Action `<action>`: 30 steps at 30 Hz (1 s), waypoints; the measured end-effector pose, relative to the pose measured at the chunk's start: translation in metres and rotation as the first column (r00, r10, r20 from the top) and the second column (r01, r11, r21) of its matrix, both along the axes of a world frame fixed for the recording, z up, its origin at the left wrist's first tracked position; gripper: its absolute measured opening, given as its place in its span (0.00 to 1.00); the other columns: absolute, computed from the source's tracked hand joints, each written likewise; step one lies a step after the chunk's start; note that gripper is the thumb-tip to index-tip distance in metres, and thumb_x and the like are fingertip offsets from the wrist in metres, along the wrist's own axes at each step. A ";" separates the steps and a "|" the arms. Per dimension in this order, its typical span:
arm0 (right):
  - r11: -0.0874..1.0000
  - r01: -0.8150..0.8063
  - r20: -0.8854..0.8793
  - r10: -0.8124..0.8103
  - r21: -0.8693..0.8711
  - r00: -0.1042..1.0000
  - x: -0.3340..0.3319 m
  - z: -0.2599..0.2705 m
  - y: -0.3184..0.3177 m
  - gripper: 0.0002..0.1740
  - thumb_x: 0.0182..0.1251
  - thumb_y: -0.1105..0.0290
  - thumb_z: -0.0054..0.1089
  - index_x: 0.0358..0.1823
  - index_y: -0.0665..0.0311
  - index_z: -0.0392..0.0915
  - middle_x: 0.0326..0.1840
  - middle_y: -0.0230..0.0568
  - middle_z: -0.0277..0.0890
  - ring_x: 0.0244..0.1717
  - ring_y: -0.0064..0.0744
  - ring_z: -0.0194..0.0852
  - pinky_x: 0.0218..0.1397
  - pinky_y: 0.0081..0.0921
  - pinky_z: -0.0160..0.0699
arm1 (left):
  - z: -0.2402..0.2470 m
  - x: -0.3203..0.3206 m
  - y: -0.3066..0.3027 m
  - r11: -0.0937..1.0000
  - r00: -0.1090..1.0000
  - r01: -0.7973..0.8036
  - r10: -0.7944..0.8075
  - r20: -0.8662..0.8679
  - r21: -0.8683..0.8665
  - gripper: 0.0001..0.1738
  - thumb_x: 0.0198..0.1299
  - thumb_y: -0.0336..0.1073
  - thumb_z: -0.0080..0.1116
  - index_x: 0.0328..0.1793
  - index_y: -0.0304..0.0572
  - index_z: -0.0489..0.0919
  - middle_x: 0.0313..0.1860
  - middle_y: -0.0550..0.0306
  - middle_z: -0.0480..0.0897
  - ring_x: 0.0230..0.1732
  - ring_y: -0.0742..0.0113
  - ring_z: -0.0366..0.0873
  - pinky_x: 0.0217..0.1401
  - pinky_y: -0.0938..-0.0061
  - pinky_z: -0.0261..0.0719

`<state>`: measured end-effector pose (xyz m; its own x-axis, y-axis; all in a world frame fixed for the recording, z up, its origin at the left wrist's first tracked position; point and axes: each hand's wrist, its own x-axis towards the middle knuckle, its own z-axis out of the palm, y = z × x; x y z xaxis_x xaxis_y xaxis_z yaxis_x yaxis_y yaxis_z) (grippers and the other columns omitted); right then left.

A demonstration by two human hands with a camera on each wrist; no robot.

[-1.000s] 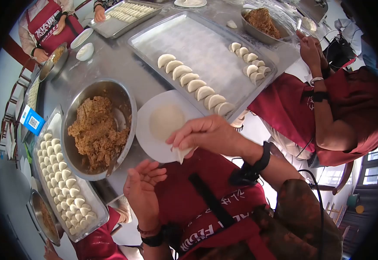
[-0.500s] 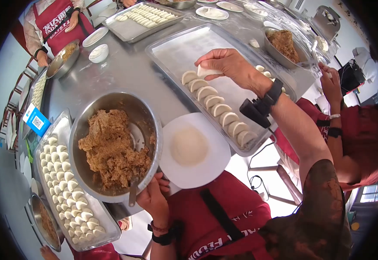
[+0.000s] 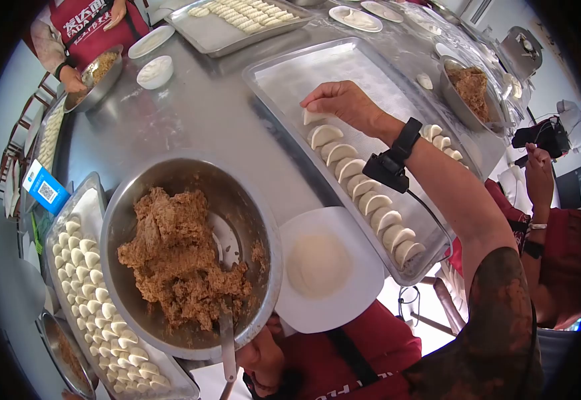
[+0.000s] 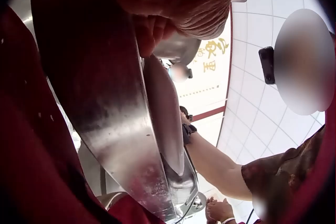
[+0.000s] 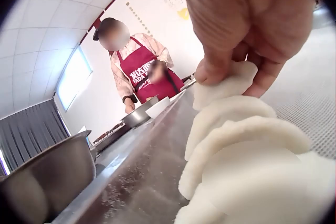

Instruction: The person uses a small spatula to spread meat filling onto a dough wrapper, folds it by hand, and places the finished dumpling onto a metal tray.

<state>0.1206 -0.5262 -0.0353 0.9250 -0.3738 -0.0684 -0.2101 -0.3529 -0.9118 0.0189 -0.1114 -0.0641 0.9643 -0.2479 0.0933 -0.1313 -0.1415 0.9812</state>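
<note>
My right hand (image 3: pixel 350 107) pinches a white dumpling (image 5: pixel 223 87) between thumb and fingers. It is at the far end of a curved row of dumplings (image 3: pixel 385 219) on the large metal tray (image 3: pixel 284 60). In the right wrist view the held dumpling stands close against the row. My left hand (image 3: pixel 264 350) is low beside the near rim of a steel bowl (image 3: pixel 274 267) with brown filling (image 3: pixel 177 253), its fingers partly hidden. A metal utensil (image 3: pixel 227 343) leans over that rim. A white plate (image 3: pixel 364 293) next to the bowl bears a pale dough round (image 3: pixel 317 263).
Left of the bowl lies a tray full of dumplings (image 3: pixel 97 313), with a blue QR-code card (image 3: pixel 45 187) at its far end. A small white bowl (image 3: pixel 155 72) and another dumpling tray (image 3: pixel 217 47) stand farther back. Other people in red aprons (image 3: pixel 97 23) work around the table.
My right hand has gone from above the plate to the tray's dumpling row, carrying the dumpling, and lowered it at the row's far end. My left hand has moved down beside the bowl.
</note>
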 end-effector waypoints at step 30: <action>0.989 -0.065 0.073 0.075 -0.136 0.995 -0.007 -0.005 0.020 0.14 0.69 0.66 0.63 0.53 0.61 0.85 0.48 0.35 0.86 0.51 0.26 0.81 0.61 0.24 0.74 | -0.003 0.003 -0.001 0.999 0.998 0.029 -0.031 0.061 0.033 0.12 0.73 0.28 0.49 0.46 0.26 0.83 0.36 0.50 0.87 0.26 0.72 0.80 0.26 0.80 0.76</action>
